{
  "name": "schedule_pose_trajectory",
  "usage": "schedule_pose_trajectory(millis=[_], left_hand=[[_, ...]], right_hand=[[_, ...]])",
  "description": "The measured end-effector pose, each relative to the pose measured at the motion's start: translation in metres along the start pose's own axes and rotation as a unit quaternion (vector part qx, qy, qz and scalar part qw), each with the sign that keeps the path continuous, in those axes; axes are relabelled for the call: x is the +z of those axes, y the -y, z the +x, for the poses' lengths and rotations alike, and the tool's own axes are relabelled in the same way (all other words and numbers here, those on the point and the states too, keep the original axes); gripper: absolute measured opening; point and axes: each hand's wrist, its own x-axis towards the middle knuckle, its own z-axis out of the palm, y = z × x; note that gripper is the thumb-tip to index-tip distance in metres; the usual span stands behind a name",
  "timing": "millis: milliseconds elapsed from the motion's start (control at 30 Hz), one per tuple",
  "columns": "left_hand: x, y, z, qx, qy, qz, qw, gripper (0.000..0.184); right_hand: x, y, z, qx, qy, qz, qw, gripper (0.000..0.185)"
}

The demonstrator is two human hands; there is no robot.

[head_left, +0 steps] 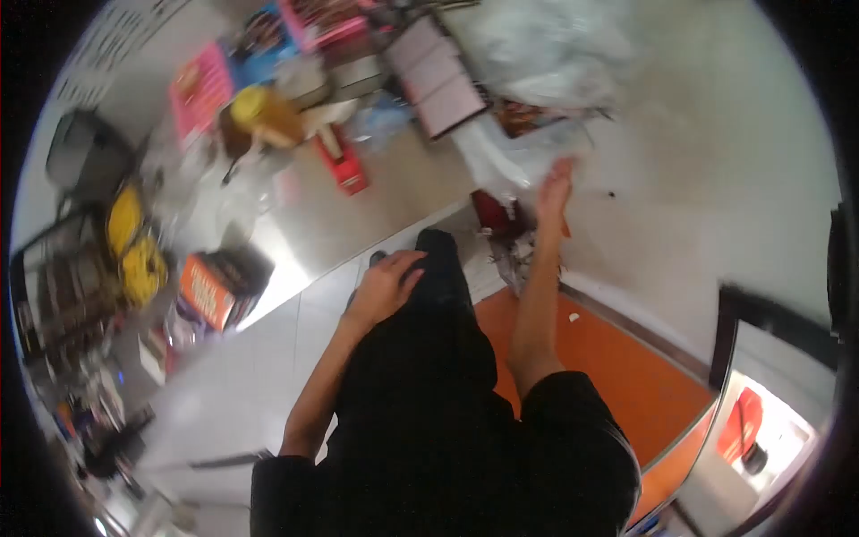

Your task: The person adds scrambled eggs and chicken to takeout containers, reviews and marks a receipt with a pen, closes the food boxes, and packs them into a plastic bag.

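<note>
My left hand [391, 285] hovers over or rests on the dark trousers [438, 313], its fingers spread and nothing in them. My right hand [556, 188] reaches forward along the wall, slightly blurred, with fingers that look stretched out. Beside it lies clear plastic sheeting [501, 159] at the table's end; whether they touch I cannot tell. Below and left of that hand are a dark red item [497, 215] and crumpled wrapping [512, 259], partly hidden by my forearm.
A metal-topped table [394, 188] holds a red box [340, 161], a yellow-lidded jar [266, 115], a divided tray [437, 76], pink baskets [201, 89] and an orange-black box [210, 291]. A large plastic bag [555, 49] leans at the wall. Orange board [608, 367] lies below right.
</note>
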Motion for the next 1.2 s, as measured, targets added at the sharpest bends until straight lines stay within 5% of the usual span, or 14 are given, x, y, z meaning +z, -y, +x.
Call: schedule_pose_trajectory(millis=[100,167,267,333,367,467,533,633,733,767,833,900,1067,1200], left_hand=[[0.051,-0.048,0.094,0.124,0.076,-0.024,0.989,0.022],[0.094,-0.062,0.16,0.122,0.133,-0.099,0.979,0.022],[0.153,-0.047,0.243,0.054,0.148,-0.114,0.981,0.03],[0.179,-0.029,0.272,0.135,0.042,-0.051,0.989,0.036],[0.186,-0.032,0.27,0.134,0.046,-0.052,0.989,0.036],[0.187,-0.036,0.268,0.108,-0.026,0.016,0.994,0.041],[0.188,-0.031,0.263,-0.026,0.018,0.036,0.999,0.041],[0.192,-0.02,0.265,-0.003,0.006,0.059,0.998,0.031],[0.195,-0.022,0.265,0.024,-0.008,0.087,0.996,0.03],[0.194,-0.023,0.266,0.01,-0.01,0.096,0.995,0.03],[0.193,-0.02,0.266,-0.016,0.017,0.127,0.992,0.034],[0.194,-0.023,0.268,-0.042,0.036,0.154,0.986,0.037],[0.186,-0.044,0.266,0.194,0.007,0.205,0.959,0.042],[0.196,-0.022,0.269,0.105,0.096,0.236,0.961,0.032]], right_hand=[[-0.003,0.015,0.008,0.099,0.127,0.074,0.984,0.044],[-0.018,-0.009,0.046,0.125,0.151,0.085,0.977,0.039],[-0.026,-0.028,0.062,0.103,0.198,-0.091,0.971,0.028],[-0.015,-0.033,0.042,-0.241,0.095,-0.328,0.908,0.024],[-0.022,-0.045,0.04,-0.239,0.092,-0.329,0.909,0.024],[-0.021,-0.071,0.04,-0.084,-0.033,-0.368,0.926,0.025],[-0.008,-0.055,0.027,0.041,-0.135,-0.304,0.942,0.028],[-0.072,-0.186,0.096,0.024,-0.006,-0.062,0.998,0.036],[-0.046,-0.066,0.052,0.363,-0.097,-0.014,0.926,0.038],[-0.051,-0.067,0.046,0.362,-0.099,-0.009,0.927,0.038],[-0.062,-0.074,0.033,0.102,-0.132,-0.292,0.942,0.045],[-0.069,-0.048,0.019,0.082,-0.148,-0.351,0.921,0.04],[-0.054,-0.002,-0.009,-0.02,-0.172,-0.329,0.928,0.034],[-0.05,0.023,-0.018,-0.017,-0.136,-0.395,0.908,0.034]])
